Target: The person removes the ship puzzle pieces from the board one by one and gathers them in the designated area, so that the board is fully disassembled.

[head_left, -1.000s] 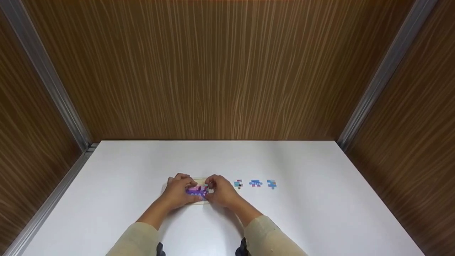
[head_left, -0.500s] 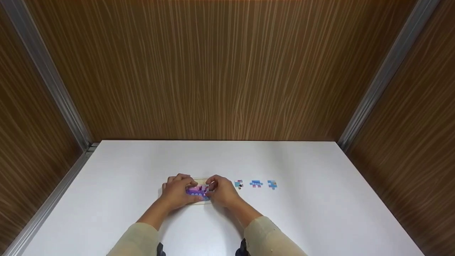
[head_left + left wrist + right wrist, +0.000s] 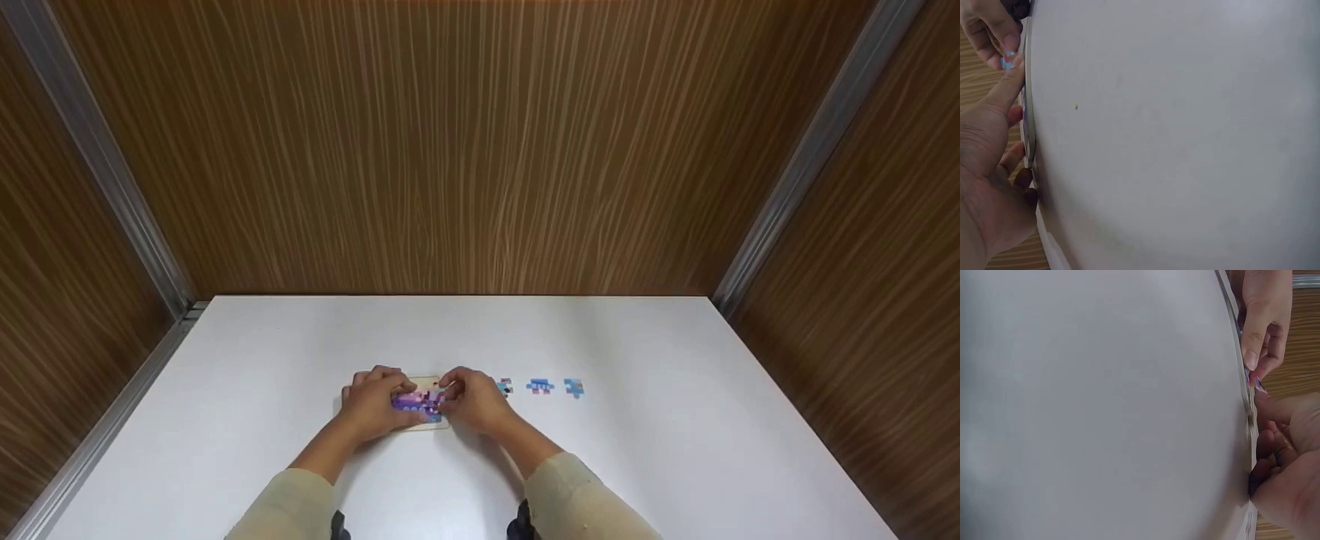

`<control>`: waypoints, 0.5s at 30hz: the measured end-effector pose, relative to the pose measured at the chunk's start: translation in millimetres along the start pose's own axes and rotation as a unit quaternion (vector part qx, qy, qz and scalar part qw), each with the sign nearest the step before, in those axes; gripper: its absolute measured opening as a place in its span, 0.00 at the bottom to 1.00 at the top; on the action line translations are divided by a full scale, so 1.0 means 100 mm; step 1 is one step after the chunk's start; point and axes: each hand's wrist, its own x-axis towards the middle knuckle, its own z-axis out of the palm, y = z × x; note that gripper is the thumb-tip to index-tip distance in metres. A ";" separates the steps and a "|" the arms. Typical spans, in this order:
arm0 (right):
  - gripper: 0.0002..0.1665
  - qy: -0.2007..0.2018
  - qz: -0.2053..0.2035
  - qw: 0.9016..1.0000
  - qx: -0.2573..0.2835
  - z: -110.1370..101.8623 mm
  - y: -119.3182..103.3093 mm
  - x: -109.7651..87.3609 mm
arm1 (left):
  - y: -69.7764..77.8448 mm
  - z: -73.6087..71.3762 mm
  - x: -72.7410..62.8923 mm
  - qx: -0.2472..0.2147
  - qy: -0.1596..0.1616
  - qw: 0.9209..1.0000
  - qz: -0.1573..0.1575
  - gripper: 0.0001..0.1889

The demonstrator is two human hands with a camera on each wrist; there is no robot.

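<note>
A cream jigsaw board [image 3: 422, 382] with purple and pink picture pieces [image 3: 415, 403] fitted in it lies on the white table. My left hand [image 3: 371, 405] grips its left part, thumb along the near side and fingers over the far side. At the board's right side, my right hand [image 3: 476, 405] pinches a small puzzle piece [image 3: 1009, 60] between thumb and fingers. That piece shows blue and red in the left wrist view, right at the left thumb tip. In the right wrist view, the puzzle piece [image 3: 1260, 385] stands tilted at the right thumb tip. Fingers hide much of the board.
Three loose puzzle pieces lie in a row to the right: one partly behind the right hand [image 3: 507, 387], a blue and pink one [image 3: 540, 386] and a blue one [image 3: 574, 388]. Wood-grain panels [image 3: 450, 150] enclose the white table [image 3: 675, 420] at the back and sides.
My right hand has shifted slightly right, uncovering more of the board's right edge and overlapping the nearest loose piece. My left hand stays on the board.
</note>
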 end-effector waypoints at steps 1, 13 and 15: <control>0.15 -0.003 0.000 1.000 0.008 -0.02 0.00 -0.01 | 0.00 -0.01 0.00 -0.001 0.000 1.000 0.001 0.26; 0.14 -0.012 -0.009 0.999 0.049 -0.40 0.14 -0.13 | 0.01 -0.03 0.00 -0.004 -0.004 1.000 -0.006 0.26; 0.15 -0.013 -0.014 0.999 0.043 -0.49 0.20 -0.17 | 0.02 -0.01 -0.01 -0.007 -0.004 1.000 -0.005 0.26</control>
